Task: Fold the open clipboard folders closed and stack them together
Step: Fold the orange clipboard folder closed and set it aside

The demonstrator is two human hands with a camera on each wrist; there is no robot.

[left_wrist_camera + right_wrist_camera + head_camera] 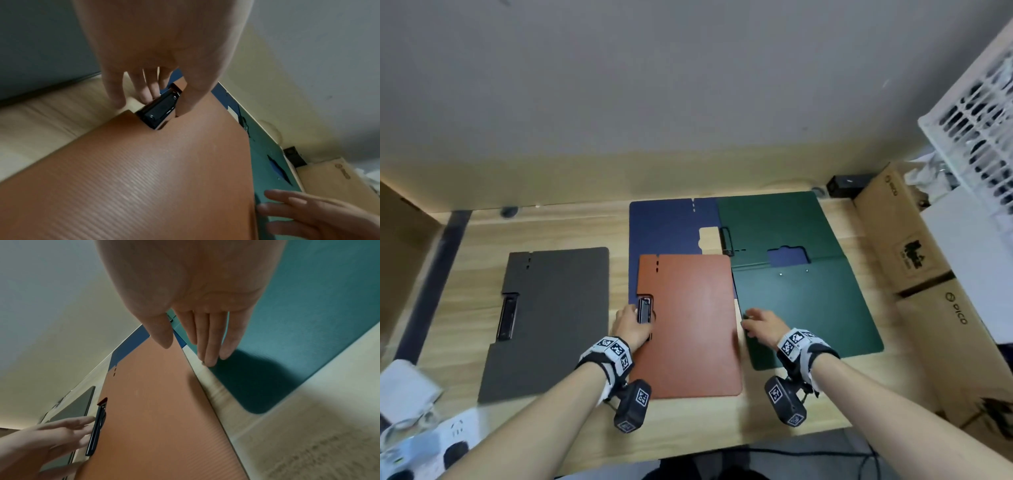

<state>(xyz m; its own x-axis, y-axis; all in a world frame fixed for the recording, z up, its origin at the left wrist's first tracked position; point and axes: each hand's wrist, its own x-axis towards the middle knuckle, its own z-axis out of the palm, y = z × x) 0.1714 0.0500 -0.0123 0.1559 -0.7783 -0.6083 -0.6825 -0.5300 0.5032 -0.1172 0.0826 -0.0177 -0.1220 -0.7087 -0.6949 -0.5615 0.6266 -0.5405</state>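
Closed orange folder [688, 325] lying near the front edge of the surface [592, 428], overlapping the open blue folder [667, 226] behind it; the open green folder [798, 274] lies beside it toward the right edge, and a closed grey folder [551, 322] sits apart toward the left edge. The left hand [630, 325] pinches the orange folder's black clip [644, 310], fingers outside and thumb on the cover. The right hand [763, 323] is spread, fingertips apparently touching the green folder's near-left edge, though contact is unclear. Risk: dragging the orange folder by its clip alone may swing it, shifting the blue folder beneath or letting the cover spring open.
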